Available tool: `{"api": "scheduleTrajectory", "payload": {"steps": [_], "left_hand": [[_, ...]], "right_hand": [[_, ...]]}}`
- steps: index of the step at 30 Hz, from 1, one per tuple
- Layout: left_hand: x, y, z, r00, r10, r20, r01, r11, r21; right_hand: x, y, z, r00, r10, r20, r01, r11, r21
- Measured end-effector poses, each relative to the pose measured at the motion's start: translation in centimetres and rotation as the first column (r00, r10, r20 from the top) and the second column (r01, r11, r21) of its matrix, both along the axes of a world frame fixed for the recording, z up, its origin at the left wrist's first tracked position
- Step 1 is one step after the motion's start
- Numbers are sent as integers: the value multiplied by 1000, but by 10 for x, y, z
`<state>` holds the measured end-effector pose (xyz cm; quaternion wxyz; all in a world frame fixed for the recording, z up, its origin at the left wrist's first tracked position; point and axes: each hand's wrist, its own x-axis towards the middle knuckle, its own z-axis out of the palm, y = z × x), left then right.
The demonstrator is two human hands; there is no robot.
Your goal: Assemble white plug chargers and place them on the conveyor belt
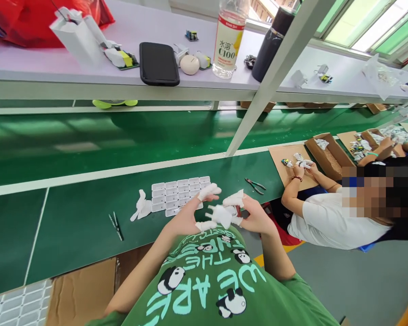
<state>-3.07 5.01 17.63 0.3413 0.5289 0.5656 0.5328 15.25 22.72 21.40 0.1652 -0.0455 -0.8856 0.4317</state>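
Right hand pinches white plug housing; left hand spread just beside it. Likely a handling step; next move calls for steady pinch.

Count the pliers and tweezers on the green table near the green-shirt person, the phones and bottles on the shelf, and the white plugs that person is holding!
Pliers: 1
Tweezers: 1
Phone: 1
Bottles: 2 (clear bottle, dark flask)
Held white plug: 1
Total: 6
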Motion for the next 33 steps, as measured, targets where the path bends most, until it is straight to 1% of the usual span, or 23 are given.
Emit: {"api": "scheduleTrajectory", "payload": {"steps": [2, 3, 5, 7, 9, 11, 13, 15, 17, 19, 20, 22, 25, 29, 33], "left_hand": [[0, 8, -8, 977, 134, -167, -137, 991, -6], [2, 14, -14, 951, 177, -252, -180, 984, 12], [9, 28, -28, 889, 224, -399, -214, 974, 70], [18, 44, -47, 823, 263, -504, -234, 965, 121], [25, 56, -70, 772, 263, -578, -244, 963, 114], [31, 63, -94, 753, 215, -622, -246, 969, 38], [35, 66, -116, 761, 147, -632, -259, 962, -89], [38, 66, -136, 785, 74, -615, -271, 934, -234], [42, 66, -150, 811, 16, -585, -276, 892, -357], [44, 68, -160, 834, -3, -552, -279, 860, -426], [45, 69, -163, 843, 1, -538, -280, 854, -438], [47, 72, -167, 857, 25, -514, -280, 861, -425], [50, 75, -170, 868, 73, -491, -290, 878, -382], [52, 78, -172, 867, 140, -478, -340, 868, -362], [47, 81, -171, 878, 141, -458, -333, 867, -371]], "right_hand": [[5, -1, -32, 985, -173, -18, 173, 985, -6], [8, -1, -50, 969, -247, -24, 247, 969, -11], [12, -3, -86, 936, -351, -19, 350, 936, -22], [16, -4, -122, 910, -415, 8, 415, 910, -26], [18, -4, -156, 878, -477, 45, 478, 878, -22], [18, -2, -189, 844, -530, 78, 533, 846, -21], [17, 1, -220, 821, -562, 102, 568, 823, -34], [16, 5, -248, 814, -566, 130, 575, 816, -53], [17, 9, -271, 820, -548, 166, 563, 824, -60], [19, 13, -286, 832, -517, 200, 538, 841, -63], [21, 14, -291, 838, -503, 211, 525, 848, -65], [23, 19, -297, 849, -480, 219, 505, 861, -70], [26, 26, -298, 862, -455, 223, 479, 876, -64], [27, 34, -297, 900, -374, 223, 390, 921, -28], [28, 39, -297, 932, -327, 156, 324, 945, 45]]}}
